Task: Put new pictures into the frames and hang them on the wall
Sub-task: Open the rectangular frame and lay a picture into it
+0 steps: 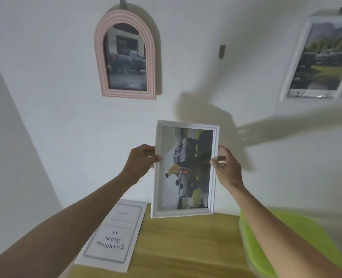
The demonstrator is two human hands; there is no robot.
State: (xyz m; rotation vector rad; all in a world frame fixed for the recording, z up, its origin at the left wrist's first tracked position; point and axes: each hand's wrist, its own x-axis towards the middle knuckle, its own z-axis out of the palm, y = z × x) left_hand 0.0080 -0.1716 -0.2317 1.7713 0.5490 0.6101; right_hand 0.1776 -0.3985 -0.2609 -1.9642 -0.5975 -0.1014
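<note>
I hold a white rectangular frame (pixel 186 169) upright in front of the wall, with a picture of a pickup truck lying sideways in it. My left hand (pixel 141 162) pinches its left edge and my right hand (pixel 227 167) pinches its right edge. Above it an empty grey wall hook (pixel 222 51) sticks out of the wall. A pink arched frame (pixel 126 55) with a dark truck picture hangs at the upper left from its own hook (pixel 122 3). A white frame (pixel 320 59) with a landscape picture hangs at the upper right.
Below the frame lies a wooden table (pixel 182 247). A printed paper insert (pixel 114 233) reading "Document Frame" lies on its left part. A lime-green flat object (pixel 298 233) covers the table's right side. The white wall (pixel 65 117) fills the background.
</note>
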